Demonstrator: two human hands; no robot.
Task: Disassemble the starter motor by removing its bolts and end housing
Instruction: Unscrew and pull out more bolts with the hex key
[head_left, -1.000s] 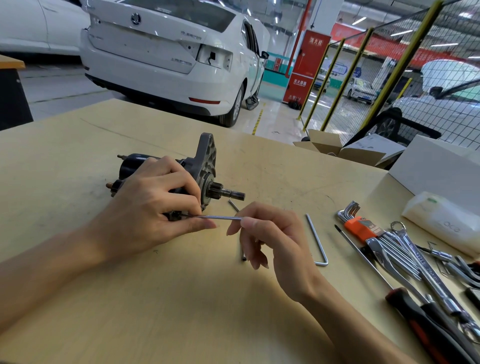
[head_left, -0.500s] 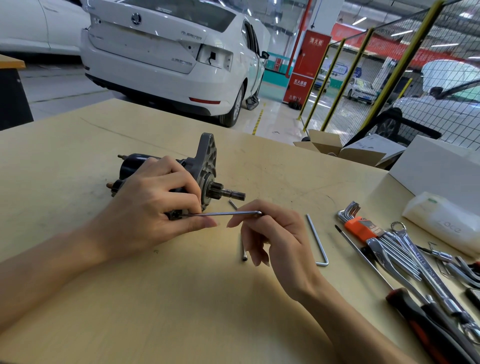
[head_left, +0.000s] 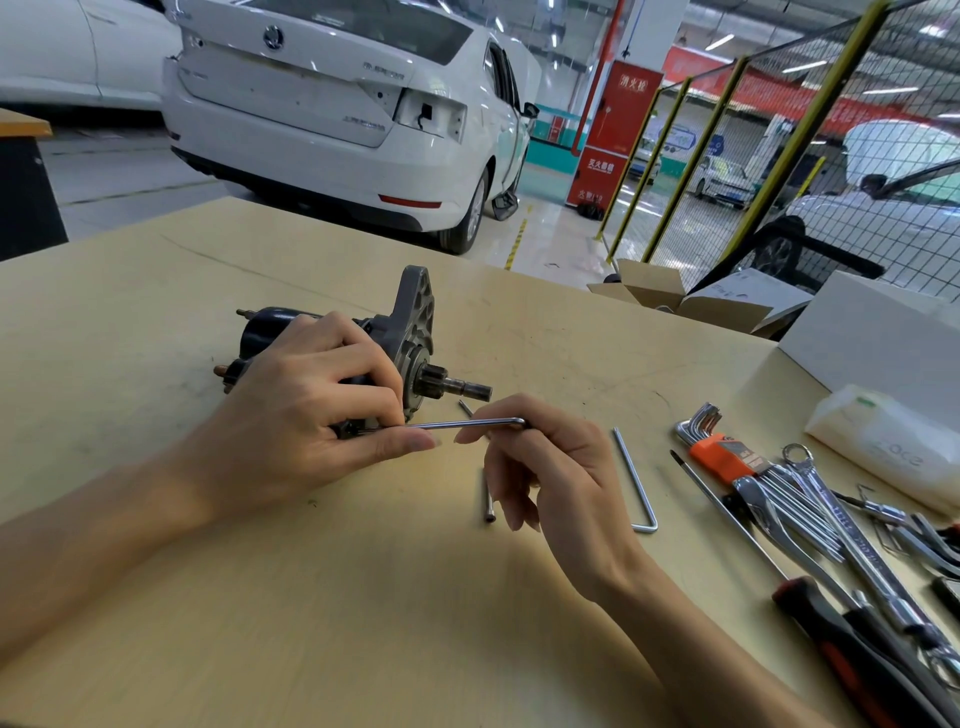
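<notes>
Hex key worked into a starter motor left of centre frame

The dark grey metal starter motor (head_left: 410, 332) lies on the pale wooden tabletop (head_left: 363, 597); the left hand (head_left: 306, 410) curls its grip over the body, while the right hand (head_left: 540, 462) pinches a thin silver hex key (head_left: 467, 424) whose tip meets the motor's lower edge. An orange-holdered hex key set (head_left: 719, 454) lies at right.
</notes>
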